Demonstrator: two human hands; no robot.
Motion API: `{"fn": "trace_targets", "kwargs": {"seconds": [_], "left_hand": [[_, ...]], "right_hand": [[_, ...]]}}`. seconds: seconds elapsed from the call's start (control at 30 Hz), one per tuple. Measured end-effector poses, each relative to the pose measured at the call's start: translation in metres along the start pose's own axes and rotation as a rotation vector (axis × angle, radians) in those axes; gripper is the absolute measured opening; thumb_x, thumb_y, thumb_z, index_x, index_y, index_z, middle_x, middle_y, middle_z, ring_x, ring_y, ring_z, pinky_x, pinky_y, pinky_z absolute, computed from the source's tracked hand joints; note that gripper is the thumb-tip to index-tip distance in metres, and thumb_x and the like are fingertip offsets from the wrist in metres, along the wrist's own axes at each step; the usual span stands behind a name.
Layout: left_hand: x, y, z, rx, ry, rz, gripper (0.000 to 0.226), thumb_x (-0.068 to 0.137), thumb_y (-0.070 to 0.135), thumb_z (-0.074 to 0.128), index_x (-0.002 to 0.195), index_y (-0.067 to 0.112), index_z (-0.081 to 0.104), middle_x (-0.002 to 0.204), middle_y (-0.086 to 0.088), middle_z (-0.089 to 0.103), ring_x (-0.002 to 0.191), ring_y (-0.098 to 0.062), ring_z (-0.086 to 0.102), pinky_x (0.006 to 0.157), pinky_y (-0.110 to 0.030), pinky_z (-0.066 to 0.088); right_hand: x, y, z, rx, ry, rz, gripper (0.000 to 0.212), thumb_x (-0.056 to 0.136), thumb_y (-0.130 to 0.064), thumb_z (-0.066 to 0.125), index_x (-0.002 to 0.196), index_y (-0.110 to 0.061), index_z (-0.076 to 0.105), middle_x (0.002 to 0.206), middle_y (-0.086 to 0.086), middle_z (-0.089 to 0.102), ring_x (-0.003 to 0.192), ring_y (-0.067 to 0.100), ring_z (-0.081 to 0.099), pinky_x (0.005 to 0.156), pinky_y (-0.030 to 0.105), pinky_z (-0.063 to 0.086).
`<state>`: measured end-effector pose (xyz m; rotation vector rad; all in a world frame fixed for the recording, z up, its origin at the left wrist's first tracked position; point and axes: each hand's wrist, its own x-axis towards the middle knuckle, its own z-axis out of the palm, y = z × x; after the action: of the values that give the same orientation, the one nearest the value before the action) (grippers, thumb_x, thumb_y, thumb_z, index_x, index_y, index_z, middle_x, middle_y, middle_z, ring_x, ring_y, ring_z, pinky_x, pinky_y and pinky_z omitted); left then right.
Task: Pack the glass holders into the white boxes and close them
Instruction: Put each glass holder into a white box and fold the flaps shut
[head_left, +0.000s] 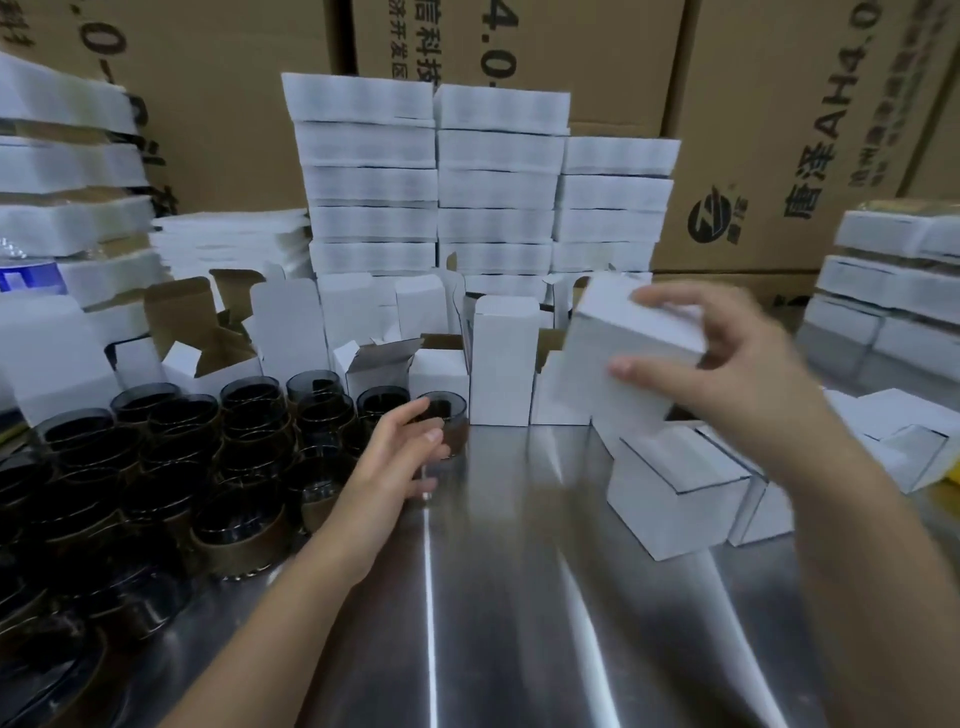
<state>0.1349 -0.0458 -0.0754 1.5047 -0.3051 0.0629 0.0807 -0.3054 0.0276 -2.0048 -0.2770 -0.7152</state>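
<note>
hands split on the steel table right now, each on its own job. right hand is up in the air over the bench, pinching a closed white box between thumb and fingers, the box tilted and blurred. it hangs above the packed boxes already sitting on the right side of the bench.

left hand is low, fingers curled around the nearest glass holder, a dark glass cup in a brown band at the right edge of the big cluster of glass holders. whether that grip is firm yet, cannot tell; fingers look only loosely wrapped.

just behind, a row of open white boxes stands with flaps up, one tall box upright among them, and stacks of flat cartons rise at the back.

risks from here, as a judgement: the holders stand touching each other, so pulling this one sideways could knock a neighbour and glass on steel would not forgive that. the right hand's light pinch on a loaded box could let it slip, or the flap could pop if it lands hard on the pile. with eyes on two things at once, either hand could miss.
</note>
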Motion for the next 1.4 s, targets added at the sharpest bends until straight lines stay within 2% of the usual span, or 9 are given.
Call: {"fn": "trace_targets", "kwargs": {"seconds": [0.17, 0.4, 0.67, 0.77, 0.9, 1.0, 1.1, 1.23, 1.4], "left_hand": [[-0.004, -0.001, 0.004, 0.033, -0.034, 0.001, 0.040, 0.076, 0.047, 0.056, 0.115, 0.041, 0.055, 0.109, 0.013, 0.069, 0.097, -0.004, 0.067, 0.081, -0.028, 0.051], [-0.006, -0.004, 0.010, 0.122, -0.048, -0.047, 0.018, 0.095, 0.026, 0.055, 0.109, 0.037, 0.058, 0.099, 0.010, 0.072, 0.090, -0.009, 0.069, 0.078, -0.027, 0.051], [-0.008, -0.001, 0.013, 0.178, -0.038, -0.088, 0.018, 0.096, 0.022, 0.050, 0.107, 0.031, 0.062, 0.096, 0.003, 0.073, 0.088, -0.013, 0.068, 0.080, -0.031, 0.050], [-0.009, 0.000, 0.013, 0.211, -0.037, -0.092, 0.018, 0.097, 0.023, 0.049, 0.107, 0.027, 0.063, 0.096, 0.001, 0.073, 0.088, -0.015, 0.068, 0.080, -0.031, 0.050], [-0.010, 0.000, 0.015, 0.247, -0.051, -0.097, 0.019, 0.098, 0.021, 0.047, 0.100, 0.022, 0.066, 0.092, 0.000, 0.073, 0.078, -0.008, 0.066, 0.072, -0.022, 0.047], [-0.011, -0.002, 0.016, 0.237, -0.054, -0.107, 0.020, 0.097, 0.018, 0.048, 0.096, 0.017, 0.068, 0.088, -0.001, 0.072, 0.070, -0.003, 0.064, 0.061, -0.013, 0.046], [-0.011, -0.003, 0.015, 0.243, -0.063, -0.105, 0.020, 0.097, 0.015, 0.049, 0.092, 0.015, 0.068, 0.086, -0.002, 0.071, 0.066, -0.002, 0.063, 0.056, -0.010, 0.045], [-0.010, -0.004, 0.014, 0.236, -0.053, -0.104, 0.020, 0.096, 0.014, 0.049, 0.089, 0.015, 0.068, 0.084, -0.002, 0.071, 0.063, -0.001, 0.062, 0.056, -0.009, 0.044], [-0.007, -0.006, 0.013, 0.241, -0.054, -0.100, 0.022, 0.096, 0.012, 0.048, 0.088, 0.014, 0.068, 0.080, 0.001, 0.070, 0.062, -0.001, 0.061, 0.055, -0.009, 0.043]], "right_hand": [[0.024, 0.058, -0.093, -0.315, 0.396, 0.158, 0.048, 0.062, -0.045, 0.083, 0.104, -0.047, 0.060, 0.131, -0.003, 0.041, 0.115, 0.024, 0.048, 0.089, 0.051, 0.050], [0.029, 0.142, -0.148, -0.432, 0.658, 0.442, 0.053, 0.070, -0.039, 0.079, 0.118, -0.033, 0.056, 0.139, 0.006, 0.040, 0.123, 0.033, 0.045, 0.095, 0.051, 0.047], [0.022, 0.170, -0.143, -0.566, 0.535, 0.562, 0.062, 0.069, -0.048, 0.074, 0.125, -0.036, 0.049, 0.139, 0.005, 0.035, 0.122, 0.037, 0.044, 0.089, 0.061, 0.047], [0.027, 0.158, -0.135, -0.641, 0.513, 0.604, 0.064, 0.072, -0.051, 0.064, 0.130, -0.032, 0.045, 0.147, 0.008, 0.033, 0.131, 0.042, 0.035, 0.097, 0.063, 0.039], [0.021, 0.113, -0.087, -0.790, 0.540, 0.311, 0.046, 0.083, -0.043, 0.060, 0.123, -0.023, 0.053, 0.145, 0.011, 0.032, 0.135, 0.038, 0.025, 0.107, 0.058, 0.026], [0.013, 0.077, -0.039, -0.876, 0.347, 0.185, 0.035, 0.087, -0.045, 0.053, 0.105, -0.020, 0.070, 0.126, 0.010, 0.052, 0.123, 0.034, 0.038, 0.102, 0.050, 0.031], [0.010, 0.060, 0.004, -0.944, 0.124, 0.234, 0.036, 0.086, -0.054, 0.050, 0.094, -0.028, 0.074, 0.117, 0.007, 0.059, 0.111, 0.032, 0.043, 0.091, 0.041, 0.031], [0.011, 0.066, 0.034, -1.097, -0.104, 0.406, 0.048, 0.085, -0.062, 0.044, 0.118, -0.031, 0.060, 0.123, 0.004, 0.059, 0.117, 0.031, 0.044, 0.092, 0.040, 0.030], [0.018, 0.067, 0.042, -1.091, -0.084, 0.400, 0.031, 0.089, -0.042, 0.052, 0.116, -0.028, 0.058, 0.110, 0.005, 0.064, 0.113, 0.029, 0.047, 0.091, 0.038, 0.028]]}}
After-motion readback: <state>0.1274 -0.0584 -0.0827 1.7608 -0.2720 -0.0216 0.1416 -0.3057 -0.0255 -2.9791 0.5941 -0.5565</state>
